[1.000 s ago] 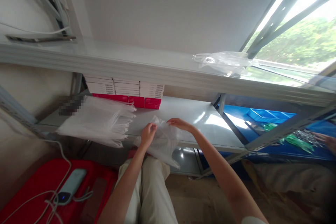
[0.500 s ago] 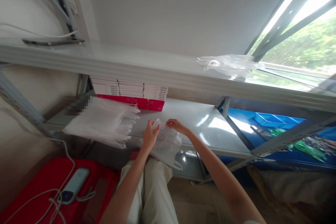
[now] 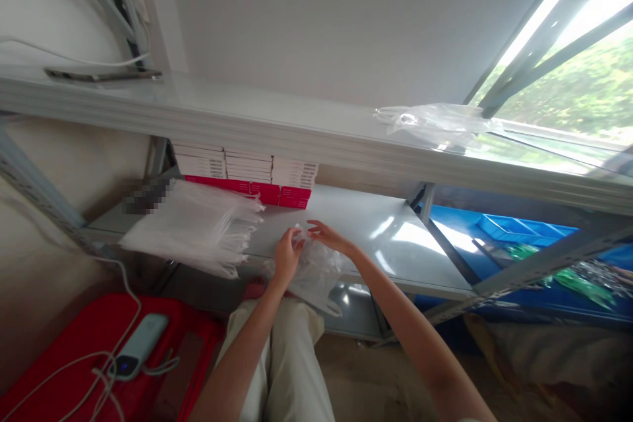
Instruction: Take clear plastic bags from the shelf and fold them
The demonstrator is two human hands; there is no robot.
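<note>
A crumpled clear plastic bag hangs over the front edge of the lower shelf, in front of my knees. My left hand is closed on its gathered top end, thumb and fingers pinched together. Just to the right, my right hand hovers over the same end with its fingers stretched and a little apart. Whether its fingertips touch the plastic is hard to make out. To the left lies a flat stack of white plastic bags, its handle ends facing my hands.
Behind the stack stand white and red boxes. The upper shelf edge crosses above my hands and carries another clear bag and a phone-like object. A red stool holds a power bank with cables. Blue trays lie at right.
My right hand has shifted slightly left toward my left hand, and its fingers have straightened from a pinch. My left hand has stayed at the bag's top, its fingers drawn closer together.
</note>
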